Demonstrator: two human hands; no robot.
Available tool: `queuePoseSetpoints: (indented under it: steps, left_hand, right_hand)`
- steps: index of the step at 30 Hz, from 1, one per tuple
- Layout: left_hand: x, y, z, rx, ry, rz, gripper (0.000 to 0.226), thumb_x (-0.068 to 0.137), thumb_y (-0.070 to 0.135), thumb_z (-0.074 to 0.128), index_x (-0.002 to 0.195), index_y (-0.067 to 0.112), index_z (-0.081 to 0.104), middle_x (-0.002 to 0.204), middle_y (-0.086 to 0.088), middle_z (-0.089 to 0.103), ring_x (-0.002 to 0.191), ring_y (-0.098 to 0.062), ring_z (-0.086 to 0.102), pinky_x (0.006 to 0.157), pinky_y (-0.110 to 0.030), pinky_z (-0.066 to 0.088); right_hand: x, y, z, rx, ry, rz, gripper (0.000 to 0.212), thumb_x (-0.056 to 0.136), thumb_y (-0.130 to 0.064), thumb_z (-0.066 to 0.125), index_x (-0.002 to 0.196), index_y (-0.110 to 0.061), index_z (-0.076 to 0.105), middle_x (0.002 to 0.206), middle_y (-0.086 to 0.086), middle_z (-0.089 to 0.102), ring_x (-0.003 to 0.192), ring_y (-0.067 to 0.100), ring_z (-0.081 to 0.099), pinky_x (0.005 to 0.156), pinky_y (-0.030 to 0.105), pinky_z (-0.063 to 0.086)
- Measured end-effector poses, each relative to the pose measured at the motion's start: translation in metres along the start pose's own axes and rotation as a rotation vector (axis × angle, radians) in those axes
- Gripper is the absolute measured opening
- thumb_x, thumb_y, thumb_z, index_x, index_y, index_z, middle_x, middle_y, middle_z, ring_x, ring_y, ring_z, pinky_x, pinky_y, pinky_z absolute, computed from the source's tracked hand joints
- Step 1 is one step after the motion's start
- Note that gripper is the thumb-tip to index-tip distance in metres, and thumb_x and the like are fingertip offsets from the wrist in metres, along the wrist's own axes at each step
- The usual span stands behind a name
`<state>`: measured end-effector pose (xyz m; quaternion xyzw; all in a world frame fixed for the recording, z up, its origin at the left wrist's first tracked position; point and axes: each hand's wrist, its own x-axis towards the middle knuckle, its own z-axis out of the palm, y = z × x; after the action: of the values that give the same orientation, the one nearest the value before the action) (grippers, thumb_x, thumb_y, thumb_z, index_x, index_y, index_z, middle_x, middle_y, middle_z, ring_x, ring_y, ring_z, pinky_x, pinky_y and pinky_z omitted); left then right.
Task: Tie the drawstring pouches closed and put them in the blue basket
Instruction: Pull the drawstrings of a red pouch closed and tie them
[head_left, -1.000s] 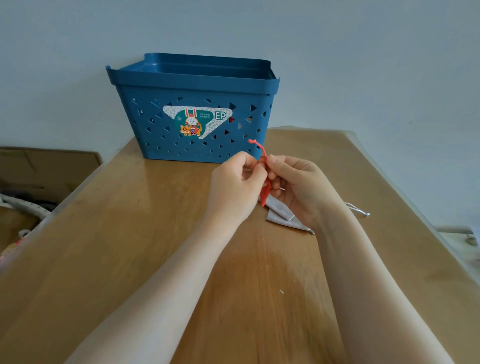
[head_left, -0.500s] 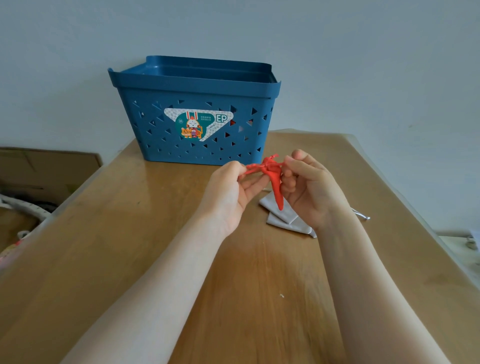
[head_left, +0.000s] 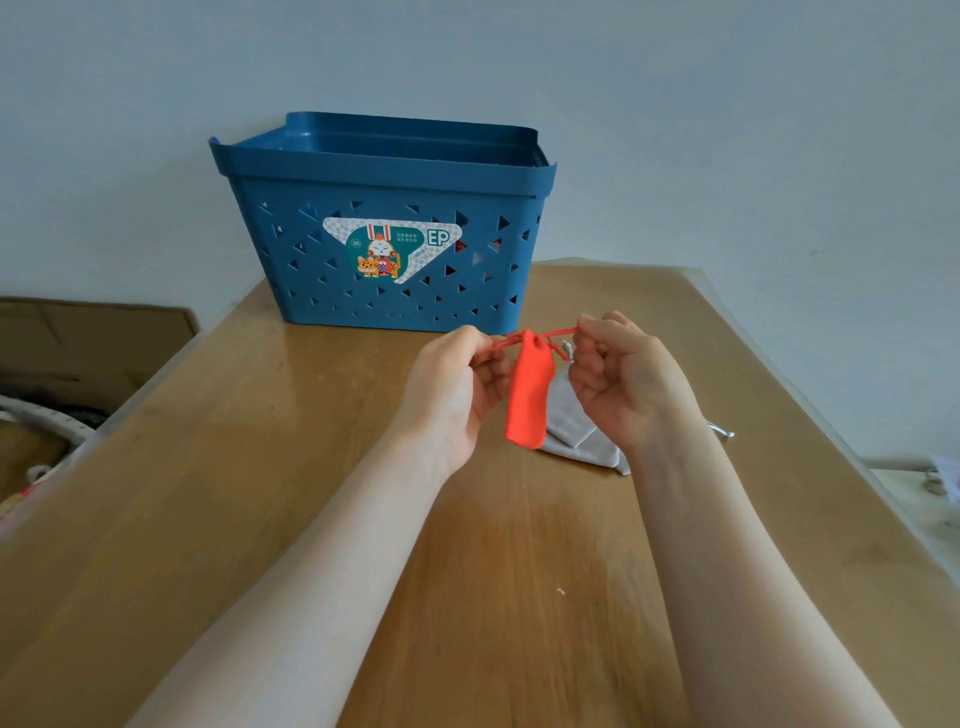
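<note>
Both hands pinch red pouch (head_left: 527, 395) cords | glossy wooden table (head_left: 218, 493) | pale wall (head_left: 727, 130)

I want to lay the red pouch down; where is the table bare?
Bare wood lies left of the left hand, before the blue basket, and between the forearms. It is crowded under the right hand, where grey pouches lie.

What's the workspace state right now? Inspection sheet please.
Surface: wooden table, glossy.
Job's things: red pouch hanging by its drawstring; grey pouches lying flat on the table; blue basket at the far edge.
Clutter: white speck.
Grippers: left hand and right hand each pinch one drawstring end, held apart.
Cables: nothing seen.
Surroundings: pale wall; cardboard left of the table.
</note>
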<state>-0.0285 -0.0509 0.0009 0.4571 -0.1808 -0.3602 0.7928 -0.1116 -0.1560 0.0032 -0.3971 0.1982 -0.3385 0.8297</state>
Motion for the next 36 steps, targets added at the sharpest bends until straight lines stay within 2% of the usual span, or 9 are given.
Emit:
queuePoseSetpoints:
  steps: [3, 7, 10, 14, 18, 21, 25, 31, 36]
  left_hand:
    - [0.0, 0.003, -0.001, -0.012, 0.002, -0.029, 0.029, 0.091, 0.001, 0.036, 0.071, 0.007, 0.056, 0.062, -0.003, 0.066, 0.055, -0.012, 0.063, 0.054, -0.021, 0.052]
    - [-0.004, 0.009, -0.006, -0.022, -0.042, -0.102, 0.056, 0.093, 0.007, 0.036, 0.041, 0.017, 0.055, 0.072, -0.005, 0.069, 0.071, -0.02, 0.068, 0.07, -0.033, 0.057]
    - [-0.001, 0.013, -0.012, -0.004, -0.026, -0.114, 0.044, 0.094, 0.012, 0.034, 0.052, 0.016, 0.046, 0.073, -0.004, 0.069, 0.071, -0.019, 0.068, 0.068, -0.034, 0.055]
    - [0.0, 0.016, -0.014, 0.016, -0.026, -0.101, 0.03, 0.093, 0.014, 0.035, 0.064, 0.018, 0.03, 0.064, 0.0, 0.064, 0.064, -0.017, 0.065, 0.064, -0.029, 0.053]
    - [-0.003, 0.019, -0.014, 0.105, -0.019, -0.067, 0.032, 0.096, 0.016, 0.038, 0.064, 0.016, 0.041, 0.06, 0.0, 0.06, 0.056, -0.013, 0.061, 0.058, -0.025, 0.05]
    - [-0.005, 0.022, -0.012, 0.128, -0.023, -0.015, 0.032, 0.1, 0.021, 0.038, 0.069, 0.016, 0.042, 0.071, -0.004, 0.07, 0.066, -0.015, 0.068, 0.063, -0.026, 0.055]
    - [-0.012, 0.022, -0.001, 0.232, -0.038, 0.118, 0.03, 0.101, 0.02, 0.035, 0.07, 0.017, 0.037, 0.098, -0.012, 0.073, 0.089, -0.025, 0.071, 0.079, -0.035, 0.056]
    - [-0.024, 0.019, 0.007, 0.744, -0.172, 0.48, 0.011, 0.086, 0.027, 0.052, 0.086, 0.024, 0.063, 0.102, 0.001, 0.069, 0.094, -0.017, 0.066, 0.09, -0.039, 0.051]
    - [-0.018, 0.016, -0.002, 1.045, -0.218, 0.447, 0.031, 0.092, 0.017, 0.055, 0.121, 0.027, 0.059, 0.123, 0.009, 0.057, 0.11, -0.007, 0.057, 0.097, -0.034, 0.047]
  right_hand:
    - [0.0, 0.001, 0.0, -0.026, -0.014, -0.017, 0.04, 0.088, 0.006, 0.046, 0.061, -0.017, 0.028, 0.045, -0.003, 0.043, 0.037, 0.006, 0.032, 0.039, 0.016, 0.021]
    - [-0.005, 0.001, 0.0, -0.18, -0.038, -0.101, 0.027, 0.089, 0.003, 0.053, 0.073, -0.016, 0.041, 0.059, 0.002, 0.041, 0.048, 0.008, 0.036, 0.04, 0.014, 0.03]
    - [-0.009, 0.0, 0.003, -0.407, -0.069, -0.182, 0.011, 0.089, -0.002, 0.058, 0.093, -0.012, 0.055, 0.051, -0.007, 0.051, 0.047, 0.006, 0.043, 0.044, 0.015, 0.032]
    - [-0.009, 0.005, 0.003, -0.667, -0.148, -0.159, 0.023, 0.089, -0.007, 0.06, 0.112, -0.008, 0.064, 0.056, -0.004, 0.053, 0.043, 0.005, 0.038, 0.043, 0.015, 0.031]
    - [-0.011, 0.006, 0.002, -0.77, -0.222, -0.137, 0.012, 0.089, -0.015, 0.061, 0.083, -0.016, 0.071, 0.055, -0.007, 0.052, 0.046, 0.005, 0.037, 0.044, 0.015, 0.031]
    - [-0.011, 0.004, 0.002, -0.798, -0.163, -0.172, 0.02, 0.087, -0.019, 0.064, 0.067, -0.017, 0.063, 0.048, -0.01, 0.049, 0.044, 0.004, 0.037, 0.044, 0.014, 0.032]
    - [-0.008, 0.005, 0.002, -0.761, -0.014, -0.237, 0.027, 0.087, -0.024, 0.064, 0.062, -0.017, 0.056, 0.039, -0.017, 0.043, 0.042, 0.0, 0.036, 0.044, 0.012, 0.031]
    - [-0.005, 0.005, 0.002, -0.781, 0.11, -0.351, 0.03, 0.085, -0.025, 0.065, 0.061, -0.011, 0.053, 0.049, -0.01, 0.041, 0.048, 0.004, 0.035, 0.048, 0.018, 0.03]
    - [-0.011, -0.001, 0.004, -0.677, 0.029, -0.327, 0.03, 0.09, -0.018, 0.061, 0.062, -0.014, 0.052, 0.039, -0.017, 0.045, 0.038, -0.003, 0.042, 0.041, 0.008, 0.031]
